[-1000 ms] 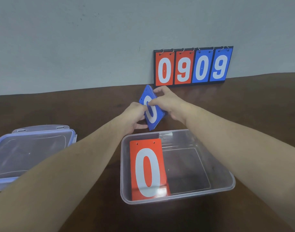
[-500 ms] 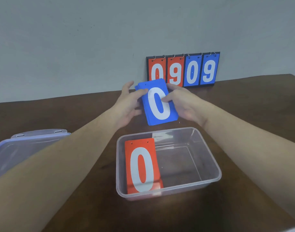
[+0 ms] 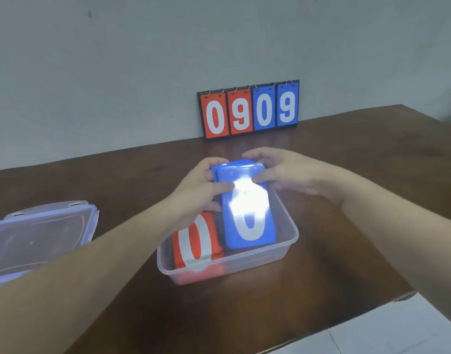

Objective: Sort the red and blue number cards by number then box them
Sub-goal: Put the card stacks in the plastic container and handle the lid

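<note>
A stack of blue number cards (image 3: 247, 215) with a white 0 on top tilts down into the right half of the clear plastic box (image 3: 283, 247). My left hand (image 3: 198, 185) grips its upper left edge, thumb on the card face. My right hand (image 3: 280, 172) holds the upper right corner, fingers curled over the top. A red stack (image 3: 196, 241) showing 0 lies flat in the box's left half, partly hidden by my left wrist. Glare washes out the upper part of the blue 0.
The box's clear lid (image 3: 40, 236) with blue clips lies at the left on the brown table (image 3: 359, 175). A flip scoreboard (image 3: 248, 111) reading 0 9 0 9 leans against the wall behind. A white surface (image 3: 398, 330) sits beyond the table's near right corner.
The blue stack went from above the table behind the box down into the box's right half, both hands moving with it. The camera has also shifted its view.
</note>
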